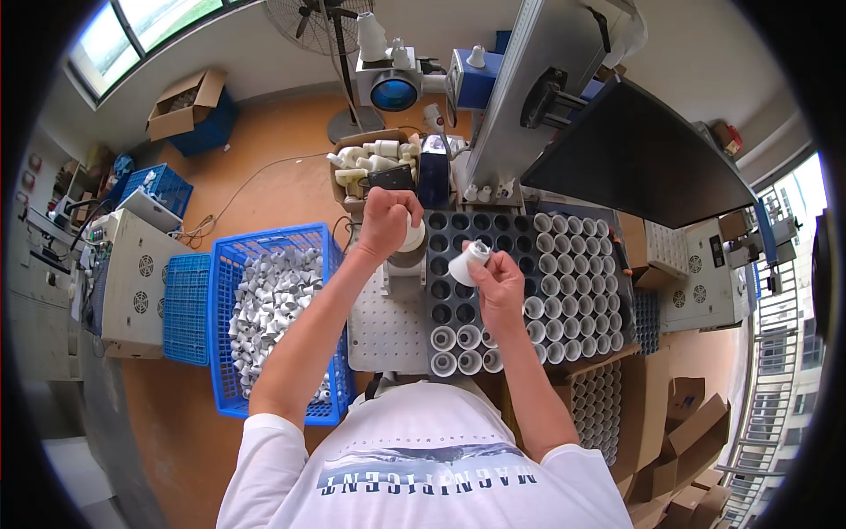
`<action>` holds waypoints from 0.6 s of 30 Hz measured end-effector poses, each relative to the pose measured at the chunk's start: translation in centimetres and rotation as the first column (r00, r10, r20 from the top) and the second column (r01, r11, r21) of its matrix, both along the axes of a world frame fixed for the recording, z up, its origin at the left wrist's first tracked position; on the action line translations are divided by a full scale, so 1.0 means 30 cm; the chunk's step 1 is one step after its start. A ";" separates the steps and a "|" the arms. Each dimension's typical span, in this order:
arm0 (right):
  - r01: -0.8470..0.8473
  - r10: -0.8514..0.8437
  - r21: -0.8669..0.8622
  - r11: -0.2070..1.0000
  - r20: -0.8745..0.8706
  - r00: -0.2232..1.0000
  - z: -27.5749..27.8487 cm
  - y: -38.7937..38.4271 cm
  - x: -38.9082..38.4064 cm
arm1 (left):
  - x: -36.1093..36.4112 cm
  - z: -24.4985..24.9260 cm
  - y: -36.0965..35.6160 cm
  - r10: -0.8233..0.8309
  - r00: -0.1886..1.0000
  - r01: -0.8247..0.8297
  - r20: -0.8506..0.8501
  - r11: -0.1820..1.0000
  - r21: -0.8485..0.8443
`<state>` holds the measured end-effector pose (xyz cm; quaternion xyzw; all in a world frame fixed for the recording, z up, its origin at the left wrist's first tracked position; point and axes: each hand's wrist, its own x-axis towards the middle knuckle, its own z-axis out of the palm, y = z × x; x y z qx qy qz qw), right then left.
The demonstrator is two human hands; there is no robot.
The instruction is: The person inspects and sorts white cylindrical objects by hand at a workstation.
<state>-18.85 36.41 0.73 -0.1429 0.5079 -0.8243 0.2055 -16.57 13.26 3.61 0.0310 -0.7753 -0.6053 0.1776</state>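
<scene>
My right hand (500, 289) pinches a white plastic cup-shaped part (467, 266), tilted, with its narrower metal-looking end toward my fingertips. It hovers over the black tray (455, 295) with round holes. My left hand (388, 222) is closed at a second white cup-shaped part (414, 236), which sits at a metal fixture (406, 275) on the perforated plate (379, 328). My fingers partly hide that part. Rows of white cups (573, 286) fill the right side of the tray, and several more stand in its near rows.
A blue basket (220, 326) heaped with white parts stands left of the plate. Beyond the plate is a cardboard box (345, 196) of white pieces. A machine head with a blue lens (394, 93) hangs above. A black monitor (643, 154) juts over the right side.
</scene>
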 end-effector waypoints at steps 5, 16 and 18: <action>0.015 0.041 0.120 0.993 -0.448 0.893 0.053 -0.270 -0.020 | 0.251 0.127 -0.116 0.468 0.852 -0.472 -0.232 0.881 0.044; 0.177 0.027 0.249 0.952 -0.645 0.763 -0.046 -0.344 -0.016 | 1.029 -0.525 -0.382 0.893 0.438 -0.894 -0.103 0.420 -0.158; 0.212 0.005 0.234 0.949 -0.684 0.730 -0.033 -0.340 -0.007 | 0.994 -0.586 -0.269 0.842 0.539 -0.839 -0.002 0.536 -0.093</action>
